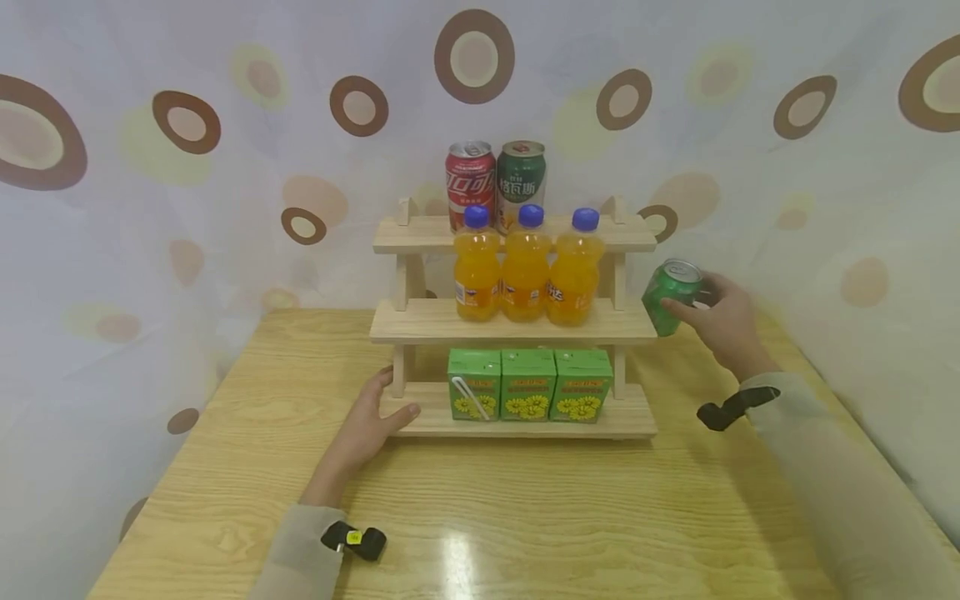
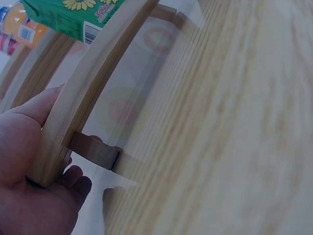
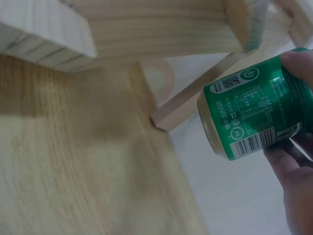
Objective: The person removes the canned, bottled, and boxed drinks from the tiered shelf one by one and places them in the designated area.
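Observation:
My right hand (image 1: pixel 726 323) grips a green soda can (image 1: pixel 670 293), thumb in front and fingers behind, off the right end of a three-tier wooden display rack (image 1: pixel 420 322). The can tilts slightly and hangs clear of the table. In the right wrist view, the can (image 3: pixel 254 105) shows a barcode and white print. At the rack's lower left end my left hand (image 1: pixel 367 421) holds the bottom shelf (image 2: pixel 85 83), thumb above and fingers curled underneath. A red cola can (image 1: pixel 471 185) and a darker green can (image 1: pixel 521 179) stand side by side on the top tier.
Three orange drink bottles (image 1: pixel 527 275) with blue caps line the middle tier. Three green drink cartons (image 1: pixel 528 387) sit on the bottom tier, the left one with a straw. The rack stands on a wooden table (image 1: pixel 525 508) before a circle-patterned wall covering (image 1: pixel 300 50).

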Available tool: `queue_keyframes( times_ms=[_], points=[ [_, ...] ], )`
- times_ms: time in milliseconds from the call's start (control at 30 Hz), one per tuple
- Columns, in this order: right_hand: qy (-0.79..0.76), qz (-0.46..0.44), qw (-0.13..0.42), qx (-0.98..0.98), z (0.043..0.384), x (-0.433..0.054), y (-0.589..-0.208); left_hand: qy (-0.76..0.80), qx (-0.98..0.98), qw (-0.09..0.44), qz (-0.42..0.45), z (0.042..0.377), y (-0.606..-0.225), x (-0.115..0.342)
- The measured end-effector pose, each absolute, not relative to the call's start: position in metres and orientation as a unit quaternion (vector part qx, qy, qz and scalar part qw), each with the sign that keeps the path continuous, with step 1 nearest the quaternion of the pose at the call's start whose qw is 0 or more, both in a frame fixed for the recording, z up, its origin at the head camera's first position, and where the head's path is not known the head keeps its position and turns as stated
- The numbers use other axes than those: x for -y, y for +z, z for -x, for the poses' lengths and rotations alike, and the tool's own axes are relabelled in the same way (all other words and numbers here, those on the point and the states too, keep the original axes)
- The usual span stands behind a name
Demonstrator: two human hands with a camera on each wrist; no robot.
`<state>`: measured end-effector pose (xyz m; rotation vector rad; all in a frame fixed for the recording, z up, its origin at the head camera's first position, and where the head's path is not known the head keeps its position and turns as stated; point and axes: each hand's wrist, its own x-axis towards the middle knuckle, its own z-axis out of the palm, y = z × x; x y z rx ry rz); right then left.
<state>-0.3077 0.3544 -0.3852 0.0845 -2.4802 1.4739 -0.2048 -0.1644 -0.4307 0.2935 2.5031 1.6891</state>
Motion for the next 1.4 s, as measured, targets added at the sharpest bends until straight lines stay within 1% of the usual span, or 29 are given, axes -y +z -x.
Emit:
queue_keyframes(
  times_ms=[233, 467, 567, 1133, 1400],
  points=[
    [0.506, -0.032, 0.109, 0.855, 0.319, -0.351, -0.401, 0.554, -0.825, 0.057, -0.097, 0.207, -0.433, 0.166],
    [0.515, -0.041, 0.094, 0.851, 0.328, -0.346, -0.414, 0.553, -0.827, 0.045, -0.096, 0.222, -0.463, 0.173],
    [0.523, -0.039, 0.086, 0.847, 0.33, -0.345, -0.418, 0.55, -0.829, 0.038, -0.098, 0.224, -0.469, 0.175],
    [0.518, -0.025, 0.083, 0.851, 0.339, -0.339, -0.435, 0.549, -0.828, 0.036, -0.104, 0.223, -0.47, 0.175],
    [0.533, -0.05, 0.079, 0.841, 0.342, -0.344, -0.444, 0.543, -0.832, 0.029, -0.108, 0.223, -0.469, 0.175]
  ],
)
